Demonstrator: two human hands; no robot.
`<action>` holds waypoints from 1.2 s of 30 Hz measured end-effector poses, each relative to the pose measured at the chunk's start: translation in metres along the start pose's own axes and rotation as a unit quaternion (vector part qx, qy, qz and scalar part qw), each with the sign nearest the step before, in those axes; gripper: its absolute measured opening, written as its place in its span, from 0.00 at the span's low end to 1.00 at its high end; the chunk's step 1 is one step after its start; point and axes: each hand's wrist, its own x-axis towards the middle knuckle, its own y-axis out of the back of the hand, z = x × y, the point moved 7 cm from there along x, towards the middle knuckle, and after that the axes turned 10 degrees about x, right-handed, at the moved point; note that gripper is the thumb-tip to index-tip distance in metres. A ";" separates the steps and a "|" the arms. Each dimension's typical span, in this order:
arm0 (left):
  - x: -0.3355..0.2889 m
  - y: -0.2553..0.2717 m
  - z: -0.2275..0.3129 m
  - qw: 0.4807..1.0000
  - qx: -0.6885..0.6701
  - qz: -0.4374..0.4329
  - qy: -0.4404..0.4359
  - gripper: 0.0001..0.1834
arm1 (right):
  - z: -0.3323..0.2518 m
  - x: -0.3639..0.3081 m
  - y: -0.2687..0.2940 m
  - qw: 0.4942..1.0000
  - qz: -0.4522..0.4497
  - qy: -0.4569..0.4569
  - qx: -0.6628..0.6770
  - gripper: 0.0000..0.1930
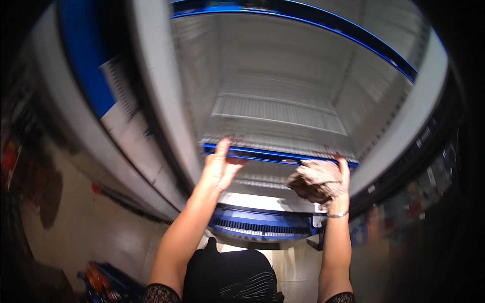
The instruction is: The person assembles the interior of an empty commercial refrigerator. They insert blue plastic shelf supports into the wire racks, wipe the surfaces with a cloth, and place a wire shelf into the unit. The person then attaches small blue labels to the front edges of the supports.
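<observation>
A wire refrigerator shelf [278, 155] with a blue front strip lies level inside an open display fridge. My left hand [219, 169] grips its front edge near the left end, thumb over the top and fingers beneath. At the right end of the same edge is my right hand [344, 183], its thumb up by the strip. A crumpled grey-brown cloth [316, 182] is bunched in that hand and hides most of its fingers.
White fridge side walls [389, 151] rise on both sides. Higher up runs another blue-edged shelf [303, 17]. Below sits a blue vented base grille [260, 224]. The fridge door [151, 146] stands open at left. A blue basket [113, 283] with items rests on the floor, lower left.
</observation>
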 end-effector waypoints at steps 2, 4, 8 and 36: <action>-0.008 -0.008 0.004 0.999 0.005 -0.031 -0.018 0.25 | -0.002 0.003 0.007 1.000 0.002 0.022 -0.010 0.43; -0.016 -0.009 0.010 0.999 0.026 -0.004 -0.041 0.23 | -0.001 0.005 0.003 1.000 -0.002 0.016 -0.023 0.41; -0.007 -0.003 0.008 0.997 0.032 0.047 -0.051 0.15 | -0.006 0.008 0.008 0.997 0.019 0.052 -0.045 0.35; -0.006 0.001 0.000 0.995 0.028 0.088 -0.035 0.09 | 0.014 -0.012 -0.025 0.977 0.077 0.071 -0.188 0.31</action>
